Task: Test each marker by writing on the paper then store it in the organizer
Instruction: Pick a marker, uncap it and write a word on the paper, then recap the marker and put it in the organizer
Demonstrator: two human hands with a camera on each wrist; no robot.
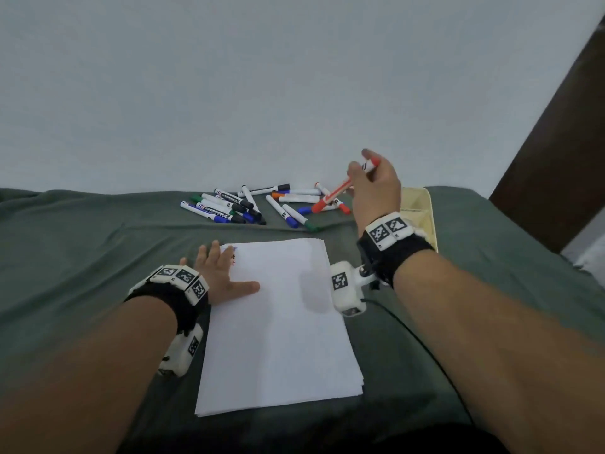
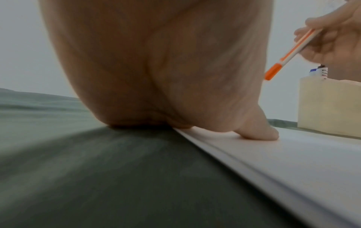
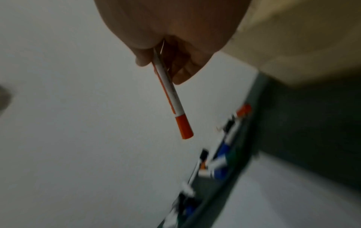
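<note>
A green cloth [image 1: 82, 244] covers the whole work surface, and a stack of white paper [image 1: 281, 329] lies on it straight in front of the person, with a few small marks at its far left corner. The left hand [image 1: 219, 273] lies flat with fingers spread on that corner, thumb pressed to the sheet, pinning the paper and holding nothing.

To the right of the paper, against the wall, stands a cream organizer [image 2: 328, 106], mostly hidden behind the right wrist in the head view; the left wrist view shows at least one marker already standing in it. Left of it, beyond the paper, a pile of loose markers [image 1: 262, 204] lies scattered on the cloth.

The right hand [image 1: 373, 188] is raised above the gap between pile and organizer, fingers curled round an orange marker [image 1: 340, 188]. Its cap is on, and its long axis slants with the capped end pointing down and left, toward the pile.

The organizer sits just to the right of and below this hand, so storing it probably calls for a short carry rightward and tipping the marker upright; whether this one has been tested cannot be told.
</note>
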